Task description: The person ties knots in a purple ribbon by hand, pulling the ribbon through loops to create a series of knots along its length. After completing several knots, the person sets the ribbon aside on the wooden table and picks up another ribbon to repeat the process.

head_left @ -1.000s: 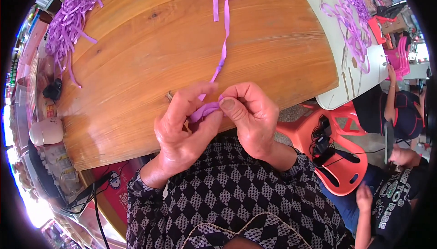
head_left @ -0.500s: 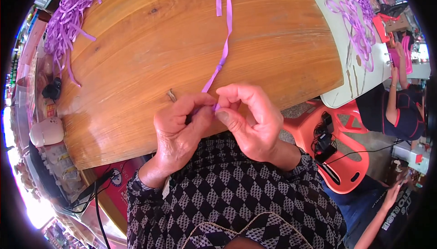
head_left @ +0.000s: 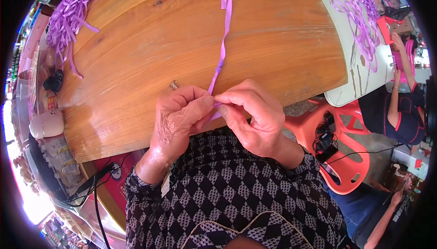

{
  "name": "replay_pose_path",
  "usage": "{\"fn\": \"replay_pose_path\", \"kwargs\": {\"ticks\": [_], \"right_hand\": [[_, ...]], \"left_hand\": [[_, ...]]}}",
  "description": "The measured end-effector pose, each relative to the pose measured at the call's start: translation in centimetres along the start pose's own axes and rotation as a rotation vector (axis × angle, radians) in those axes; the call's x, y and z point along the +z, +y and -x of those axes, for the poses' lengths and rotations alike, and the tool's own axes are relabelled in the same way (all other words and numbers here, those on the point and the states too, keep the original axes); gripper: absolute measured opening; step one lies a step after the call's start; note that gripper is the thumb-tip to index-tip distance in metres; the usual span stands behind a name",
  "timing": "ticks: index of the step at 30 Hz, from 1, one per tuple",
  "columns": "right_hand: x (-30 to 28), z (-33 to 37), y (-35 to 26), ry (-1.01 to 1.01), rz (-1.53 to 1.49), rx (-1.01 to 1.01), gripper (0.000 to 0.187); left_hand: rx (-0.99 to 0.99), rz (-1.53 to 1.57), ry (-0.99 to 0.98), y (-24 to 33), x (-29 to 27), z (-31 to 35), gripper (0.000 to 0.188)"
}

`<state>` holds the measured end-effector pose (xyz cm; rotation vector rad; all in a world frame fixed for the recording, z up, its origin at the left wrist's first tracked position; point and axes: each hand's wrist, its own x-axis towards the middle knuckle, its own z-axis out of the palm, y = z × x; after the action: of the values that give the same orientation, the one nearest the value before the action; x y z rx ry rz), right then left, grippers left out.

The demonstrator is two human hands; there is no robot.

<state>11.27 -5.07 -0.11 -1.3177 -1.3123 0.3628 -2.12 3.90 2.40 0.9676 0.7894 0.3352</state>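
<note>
while left hand (head_left: 176, 117) and right hand (head_left: 256, 118) pinch purple ribbon (head_left: 220, 65), its strand stretches forward from their grip.

Ribbon (head_left: 226, 21), held between left hand (head_left: 175, 117) and right hand (head_left: 257, 117): is coloured plain purple. Tabletop (head_left: 150, 53), beyond both hands: is toned orange-brown, streaked with darker grain. Garment (head_left: 218, 181), below them: is patterned in black and grey diamonds. Stool (head_left: 348, 168), to their right: is coloured coral-orange.

Pale lettering (head_left: 400, 208) on a dark shirt (head_left: 391, 224), white round emblem (head_left: 116, 171) on a red panel (head_left: 118, 195)
</note>
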Motion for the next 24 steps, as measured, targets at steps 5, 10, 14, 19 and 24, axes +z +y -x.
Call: {"fn": "replay_pose_path", "kwargs": {"ticks": [5,10,14,19,24], "right_hand": [[0.0,0.4,0.2,-0.015,0.162,-0.051,0.015],[0.2,0.7,-0.3,-0.112,-0.248,0.484,0.008],[0.2,0.3,-0.5,-0.076,-0.358,0.59,0.005],[0.0,0.5,-0.5,-0.135,-0.433,0.607,0.01],[-0.3,0.2,-1.0,-0.098,-0.471,0.509,0.018]], "left_hand": [[0.027,-0.105,0.116,0.1,0.8,0.2,0.01],[0.398,-0.453,0.218,-1.1,0.8,1.0,0.007],[0.506,-0.78,0.069,-0.5,-0.3,1.3,0.008],[0.49,-0.706,0.014,0.1,-0.5,0.8,0.005],[-0.085,-0.204,-0.05,0.7,-1.8,-0.3,0.005]]}}
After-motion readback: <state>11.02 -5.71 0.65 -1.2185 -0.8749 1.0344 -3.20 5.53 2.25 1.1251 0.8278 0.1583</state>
